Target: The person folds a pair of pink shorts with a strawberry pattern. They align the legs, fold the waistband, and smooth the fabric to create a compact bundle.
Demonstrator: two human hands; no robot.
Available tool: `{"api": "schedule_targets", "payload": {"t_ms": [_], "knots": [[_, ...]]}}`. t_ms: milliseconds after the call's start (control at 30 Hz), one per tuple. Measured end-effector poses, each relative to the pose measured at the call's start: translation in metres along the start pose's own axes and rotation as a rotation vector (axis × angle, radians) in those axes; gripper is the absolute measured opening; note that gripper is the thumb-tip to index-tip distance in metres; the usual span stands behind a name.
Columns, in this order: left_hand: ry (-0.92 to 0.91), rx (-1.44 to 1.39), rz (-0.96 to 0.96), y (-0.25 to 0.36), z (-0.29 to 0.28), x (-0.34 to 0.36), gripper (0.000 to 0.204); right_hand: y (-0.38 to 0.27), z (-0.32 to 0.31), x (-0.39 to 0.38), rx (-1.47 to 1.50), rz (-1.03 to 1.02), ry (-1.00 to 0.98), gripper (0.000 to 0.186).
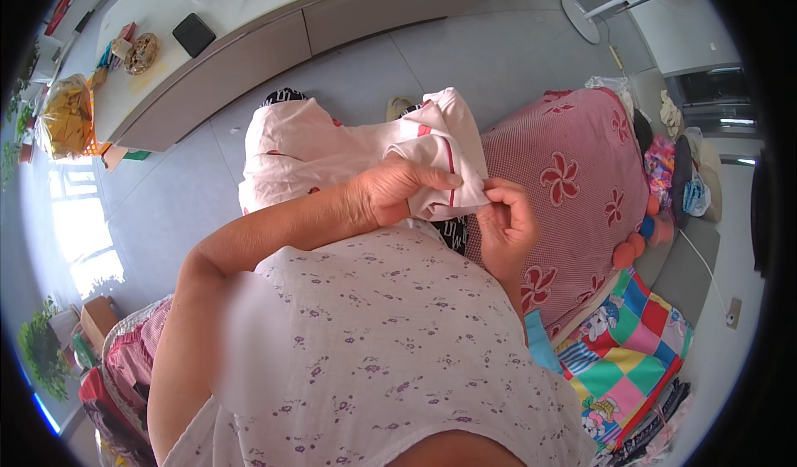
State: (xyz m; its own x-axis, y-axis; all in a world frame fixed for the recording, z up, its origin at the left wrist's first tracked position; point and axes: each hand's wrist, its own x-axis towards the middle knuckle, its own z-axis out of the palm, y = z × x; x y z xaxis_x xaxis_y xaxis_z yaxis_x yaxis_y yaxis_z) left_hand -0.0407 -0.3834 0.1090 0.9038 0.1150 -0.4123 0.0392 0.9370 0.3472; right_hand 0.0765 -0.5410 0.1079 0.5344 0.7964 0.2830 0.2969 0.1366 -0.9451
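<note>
A white cloth (311,147) with red stripes and small red marks lies bunched across my lap and knees. My left hand (394,186) is closed on a folded part of it, thumb on top and the other fingers hidden beneath. Just to the right, my right hand (508,222) pinches the edge of the same fold between thumb and forefinger. Whether anything small sits in that pinch cannot be made out. Black patterned trousers (454,233) show under the cloth.
A pink seat cover (573,160) with red flowers stretches along my right, beside a colourful checked cloth (618,342). Ahead stands a long low cabinet (249,27) holding a black phone (194,35). A white fan (581,19) stands at the far right.
</note>
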Motion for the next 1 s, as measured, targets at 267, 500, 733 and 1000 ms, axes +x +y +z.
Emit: {"api": "schedule_targets", "payload": {"t_ms": [267, 500, 733, 1000], "knots": [[-0.028, 0.078, 0.052, -0.006, -0.006, 0.006, 0.051, -0.016, 0.009, 0.004, 0.17, 0.052, -0.007, 0.021], [-0.014, 0.153, 0.051, -0.005, 0.0, 0.002, 0.048, -0.008, 0.01, 0.004, -0.193, -0.032, 0.084, 0.015], [0.001, 0.101, 0.051, -0.011, -0.005, 0.01, 0.048, -0.006, 0.011, 0.009, -0.417, -0.137, 0.105, 0.017], [0.008, 0.119, 0.042, -0.012, -0.003, 0.01, 0.049, -0.007, 0.012, 0.013, -0.533, -0.219, 0.106, 0.017]]}}
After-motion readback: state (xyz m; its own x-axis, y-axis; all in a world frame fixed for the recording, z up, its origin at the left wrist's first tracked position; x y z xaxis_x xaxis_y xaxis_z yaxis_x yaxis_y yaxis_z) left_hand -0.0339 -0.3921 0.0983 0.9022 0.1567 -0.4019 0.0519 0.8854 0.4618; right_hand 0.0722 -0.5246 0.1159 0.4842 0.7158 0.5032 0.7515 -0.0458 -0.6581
